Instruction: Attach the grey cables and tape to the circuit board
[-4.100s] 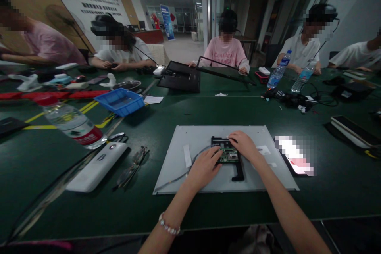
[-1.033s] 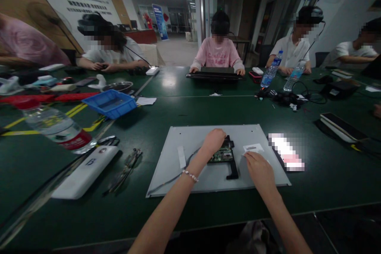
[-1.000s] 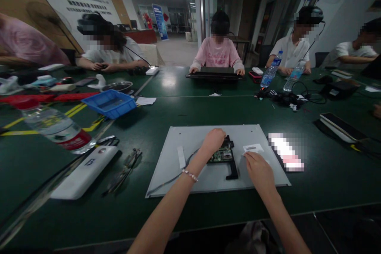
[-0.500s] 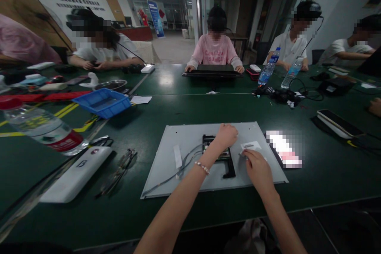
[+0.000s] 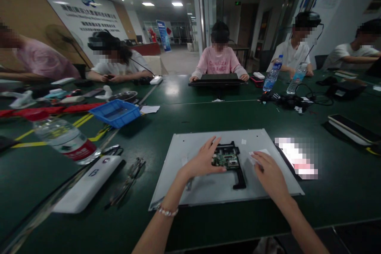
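Observation:
A flat grey-white panel (image 5: 202, 195) lies on the table before me. On it sits a black frame (image 5: 239, 180) around a green circuit board (image 5: 228, 158). My left hand (image 5: 201, 160) is over the board's left side, thumb and fingers spread, with nothing in its grasp. On the right of the panel, my right hand (image 5: 270, 170) has its fingertips closed at a white sticker (image 5: 264, 152), seemingly pinching its edge. A small white patch (image 5: 244, 141) lies on the panel just beyond the frame. The cable left of the board is mostly hidden by my left hand.
Glasses (image 5: 127, 182), a white power bank (image 5: 89, 184) and a water bottle (image 5: 67, 139) are at left, with a blue tray (image 5: 116, 114) beyond. A lit phone (image 5: 296, 158) lies right of the panel. Several people sit around the table (image 5: 178, 119).
My left hand has come off the frame's upper right, moved left and spread its fingers; a small white patch shows where it was. My right hand stays at the sticker. The view has shifted slightly.

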Demonstrator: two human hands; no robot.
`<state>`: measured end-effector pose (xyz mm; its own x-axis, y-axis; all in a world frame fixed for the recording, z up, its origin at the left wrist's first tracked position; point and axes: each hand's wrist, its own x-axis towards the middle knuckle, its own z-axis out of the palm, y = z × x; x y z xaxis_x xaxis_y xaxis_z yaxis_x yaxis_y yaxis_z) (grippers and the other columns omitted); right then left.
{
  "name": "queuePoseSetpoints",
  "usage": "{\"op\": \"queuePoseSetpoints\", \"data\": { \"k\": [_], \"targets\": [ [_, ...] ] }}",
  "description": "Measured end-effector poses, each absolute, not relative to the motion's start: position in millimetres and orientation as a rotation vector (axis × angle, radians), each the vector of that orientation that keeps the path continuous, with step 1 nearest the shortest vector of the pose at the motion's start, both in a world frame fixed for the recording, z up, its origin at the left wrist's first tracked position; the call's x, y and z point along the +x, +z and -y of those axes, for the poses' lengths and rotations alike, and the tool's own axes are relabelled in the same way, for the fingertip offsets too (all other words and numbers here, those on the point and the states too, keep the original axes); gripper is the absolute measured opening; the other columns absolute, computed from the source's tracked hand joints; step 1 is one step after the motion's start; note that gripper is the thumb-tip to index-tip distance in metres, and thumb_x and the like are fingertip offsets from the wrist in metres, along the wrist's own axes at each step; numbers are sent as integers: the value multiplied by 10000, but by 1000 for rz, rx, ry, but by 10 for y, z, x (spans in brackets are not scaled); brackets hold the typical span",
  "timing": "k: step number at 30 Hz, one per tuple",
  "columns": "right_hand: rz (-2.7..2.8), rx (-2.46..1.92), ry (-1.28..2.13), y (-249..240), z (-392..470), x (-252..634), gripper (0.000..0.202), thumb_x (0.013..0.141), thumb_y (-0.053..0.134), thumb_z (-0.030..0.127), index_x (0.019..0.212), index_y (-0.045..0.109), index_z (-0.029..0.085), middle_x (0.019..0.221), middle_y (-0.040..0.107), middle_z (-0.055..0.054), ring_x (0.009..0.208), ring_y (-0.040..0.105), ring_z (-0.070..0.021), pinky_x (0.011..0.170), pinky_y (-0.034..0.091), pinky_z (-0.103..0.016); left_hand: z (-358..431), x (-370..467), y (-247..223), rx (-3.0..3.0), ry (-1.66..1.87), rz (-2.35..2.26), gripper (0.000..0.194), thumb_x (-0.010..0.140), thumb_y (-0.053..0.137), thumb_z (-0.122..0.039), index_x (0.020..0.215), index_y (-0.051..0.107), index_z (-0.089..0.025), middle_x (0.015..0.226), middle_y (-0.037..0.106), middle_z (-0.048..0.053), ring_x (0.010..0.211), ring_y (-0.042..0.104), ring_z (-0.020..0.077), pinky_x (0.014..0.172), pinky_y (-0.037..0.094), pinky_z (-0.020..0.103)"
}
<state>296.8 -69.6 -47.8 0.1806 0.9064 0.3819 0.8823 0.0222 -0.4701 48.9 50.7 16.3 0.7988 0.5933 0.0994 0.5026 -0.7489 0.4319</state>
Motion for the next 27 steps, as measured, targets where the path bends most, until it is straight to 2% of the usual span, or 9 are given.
{"op": "queuePoseSetpoints", "data": {
  "k": [5, 8, 14, 21, 27],
  "targets": [
    [1989, -1783, 200, -218, 250, 3193, 444, 805, 521, 245, 1248, 523, 207, 1280, 536, -77, 1188, 471, -209, 1005, 368, -389, -594, 407, 132, 2519, 272, -774, 1104, 643, 735, -433, 1453, 18, -216, 1514, 97, 158, 1370, 189, 320, 1077, 281, 484],
    [2123, -1826, 166, -141, -15, 3251, 418, 773, 580, 212, 1190, 570, 172, 1266, 541, -102, 1184, 465, -226, 992, 361, -357, -626, 390, 103, 2471, 267, -760, 1086, 640, 734, -385, 1451, 39, -190, 1504, 129, 166, 1367, 202, 313, 1090, 262, 481],
    [2096, -1956, 11, -281, -154, 3202, 214, 853, 510, 200, 1013, 649, 171, 1049, 642, -82, 1009, 565, -190, 871, 404, -283, -658, 391, 14, 2471, 293, -738, 1048, 637, 721, -376, 1442, 83, -169, 1474, 203, 164, 1332, 286, 302, 1085, 286, 460],
    [2112, -1960, -123, -312, -118, 3190, 236, 892, 443, 169, 982, 661, 174, 974, 662, -78, 952, 588, -183, 804, 404, -258, -647, 407, 4, 2474, 293, -765, 1031, 650, 710, -389, 1440, 89, -156, 1477, 192, 175, 1338, 265, 322, 1082, 281, 482],
    [2081, -1966, -90, -304, -110, 3199, 244, 890, 446, 177, 984, 671, 190, 993, 665, -71, 962, 588, -182, 805, 403, -252, -657, 412, -6, 2402, 246, -791, 1084, 636, 721, -424, 1443, 53, -146, 1496, 136, 165, 1358, 208, 320, 1117, 203, 457]
  ]
}}
